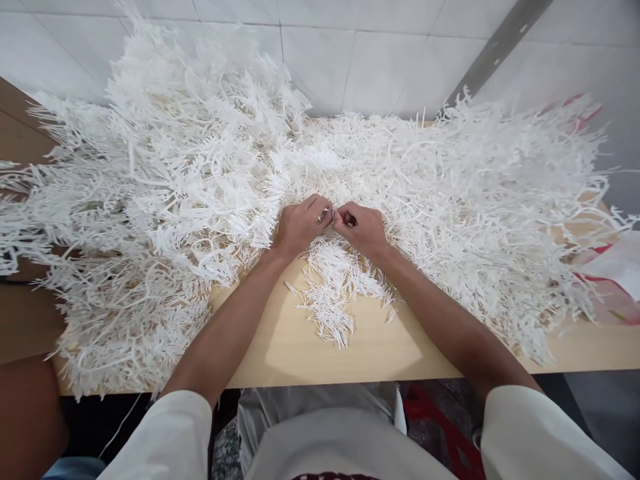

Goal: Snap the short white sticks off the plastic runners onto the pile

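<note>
a workshop, it seems, with a plain wooden bench (heaped with white strands) against a tiled wall.

Both our forearms reach in from the near edge of the surface and converge at its middle. Our left hand and right hand meet there, fingertips nearly together, knuckles up, fingers curled into a pinch on each side. Elbows spread wide; wrists slightly bent inward. Short pale sleeves cover our upper arms.
</note>
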### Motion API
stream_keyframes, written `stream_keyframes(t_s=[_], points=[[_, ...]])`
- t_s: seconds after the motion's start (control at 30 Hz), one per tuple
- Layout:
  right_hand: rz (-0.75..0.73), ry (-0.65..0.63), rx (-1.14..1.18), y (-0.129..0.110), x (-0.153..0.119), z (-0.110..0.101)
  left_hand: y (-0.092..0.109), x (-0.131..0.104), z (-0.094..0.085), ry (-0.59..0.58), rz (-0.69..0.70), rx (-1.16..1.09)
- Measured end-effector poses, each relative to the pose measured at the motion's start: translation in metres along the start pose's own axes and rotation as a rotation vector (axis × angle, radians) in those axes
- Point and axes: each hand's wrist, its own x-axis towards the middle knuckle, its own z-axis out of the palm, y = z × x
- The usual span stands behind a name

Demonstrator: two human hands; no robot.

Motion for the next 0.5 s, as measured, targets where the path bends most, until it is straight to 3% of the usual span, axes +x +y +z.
stream_keyframes(t_s=[0.2,0.27,0.37,0.4,0.5], points=[[0.006,0.023,-0.006,0.001,0.003,0.001,0.002,0.002,0.002,-0.031,-0.086,0.020],[-0.017,0.011,-0.001,-0.001,0.001,-0.001,-0.001,0.005,0.001,-0.033,-0.210,-0.006],[-0.143,-0.051,0.001,-0.008,-0.006,-0.005,-0.006,0.008,-0.001,0.074,-0.471,-0.024],[-0.179,-0.069,-0.003,-0.010,-0.008,-0.006,-0.006,0.008,-0.002,0.085,-0.458,-0.025],[-0.144,-0.040,-0.002,-0.013,-0.010,-0.005,-0.004,0.005,-0.003,-0.084,-0.078,-0.016]])
